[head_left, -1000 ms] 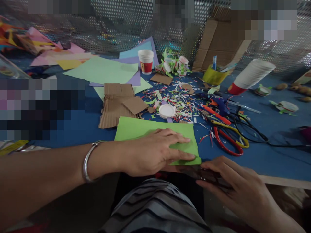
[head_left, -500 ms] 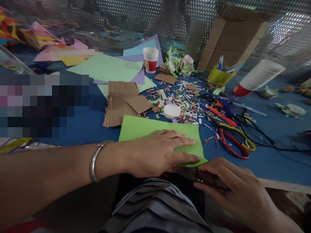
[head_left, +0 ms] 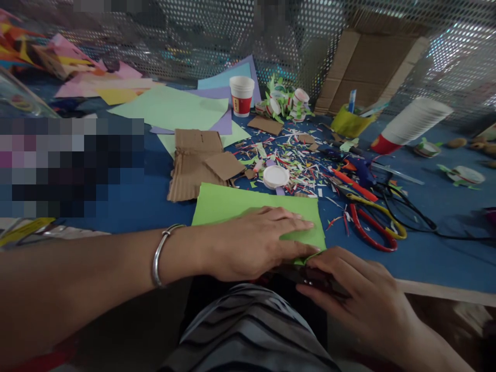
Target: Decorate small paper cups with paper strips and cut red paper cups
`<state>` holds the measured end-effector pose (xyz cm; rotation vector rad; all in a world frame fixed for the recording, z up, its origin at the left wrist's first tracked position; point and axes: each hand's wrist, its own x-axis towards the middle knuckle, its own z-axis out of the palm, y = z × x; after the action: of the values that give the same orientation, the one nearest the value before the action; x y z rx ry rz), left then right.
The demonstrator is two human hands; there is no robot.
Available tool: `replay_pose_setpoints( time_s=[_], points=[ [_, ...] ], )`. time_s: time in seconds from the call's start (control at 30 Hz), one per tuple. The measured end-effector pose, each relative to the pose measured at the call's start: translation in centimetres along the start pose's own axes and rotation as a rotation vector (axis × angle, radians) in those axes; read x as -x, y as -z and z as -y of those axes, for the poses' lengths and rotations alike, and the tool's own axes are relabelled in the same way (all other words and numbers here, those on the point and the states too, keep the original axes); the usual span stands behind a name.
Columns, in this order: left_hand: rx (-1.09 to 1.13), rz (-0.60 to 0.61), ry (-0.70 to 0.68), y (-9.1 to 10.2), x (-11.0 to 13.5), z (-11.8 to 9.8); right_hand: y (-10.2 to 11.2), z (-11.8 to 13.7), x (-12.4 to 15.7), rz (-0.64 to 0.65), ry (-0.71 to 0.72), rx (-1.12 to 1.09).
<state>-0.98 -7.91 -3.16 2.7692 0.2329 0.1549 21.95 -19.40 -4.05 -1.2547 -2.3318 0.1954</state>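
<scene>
My left hand (head_left: 251, 243) lies palm down with its fingers spread on a bright green sheet of paper (head_left: 232, 201) at the table's front edge. A silver bangle is on that wrist. Just right of it, my right hand (head_left: 360, 281) is closed around a knife-like tool (head_left: 320, 279) with a dark handle and shiny rivets. The tool is held by the paper's near right corner. Its far end is mostly hidden under the left hand and paper. Scissors with red and yellow handles (head_left: 374, 243) rest to the right of the sheet.
Paper scraps (head_left: 302, 160) and a white lid (head_left: 276, 176) lie beyond the sheet. Torn cardboard (head_left: 189, 170) is at left. Farther back stand a paper cup (head_left: 242, 97), a yellow pen holder (head_left: 351, 121) and a leaning cup stack (head_left: 411, 126). A black cable runs right.
My right hand has slid a little to the left with the tool, along the paper's near edge. The left hand stays flat on the sheet.
</scene>
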Motion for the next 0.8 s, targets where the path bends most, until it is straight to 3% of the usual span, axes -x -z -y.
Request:
replay_pose_setpoints(
  time_s=[0.23, 0.37, 0.57, 0.8],
  points=[
    [0.085, -0.019, -0.033, 0.5, 0.5, 0.7, -0.3, -0.1, 0.2, -0.01, -0.013, 0.014],
    [0.069, -0.029, 0.026, 0.6, 1.8, 0.9, -0.2, -0.2, 0.6, 0.001, -0.001, 0.035],
    [0.054, 0.049, 0.139, 1.0, 2.9, 0.8, -0.3, -0.3, 0.7, -0.003, 0.007, 0.084],
    [0.068, 0.023, 0.102, 0.9, 3.0, 1.0, -0.2, -0.2, 0.5, 0.007, 0.027, 0.083]
  ],
)
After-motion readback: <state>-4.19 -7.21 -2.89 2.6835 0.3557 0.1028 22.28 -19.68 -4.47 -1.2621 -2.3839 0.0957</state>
